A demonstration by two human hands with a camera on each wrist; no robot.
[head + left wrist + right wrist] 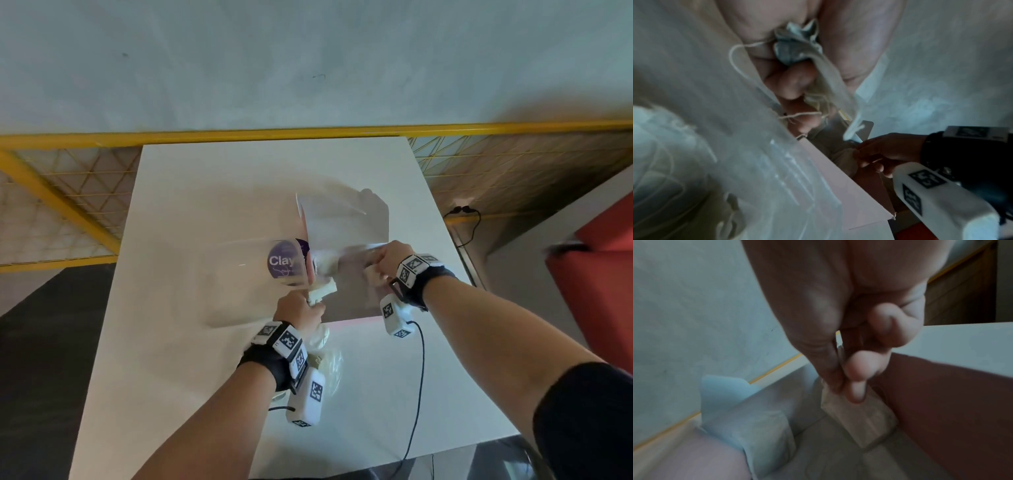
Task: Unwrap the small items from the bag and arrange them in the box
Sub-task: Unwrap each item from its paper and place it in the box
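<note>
An open box (346, 219) with pink outer walls stands mid-table, its clear lid (239, 274) with a purple "Clay" sticker (282, 262) folded out to the left. My right hand (387, 260) is inside the box, where thumb and forefinger (844, 382) pinch a small white wrapped block (855, 415) low against the box's right wall. A second wrapped block (756, 426) lies at the box's left side. My left hand (301, 308) is at the box's near left corner and grips the gathered neck of a gauzy drawstring bag (793, 48). The bag's body (325, 356) hangs under that wrist.
The white table (205, 205) ends at a yellow railing (308, 132) with mesh behind it. A black cable (419, 377) runs from my right wrist over the table's near edge. A red piece of furniture (599, 274) stands to the right of the table.
</note>
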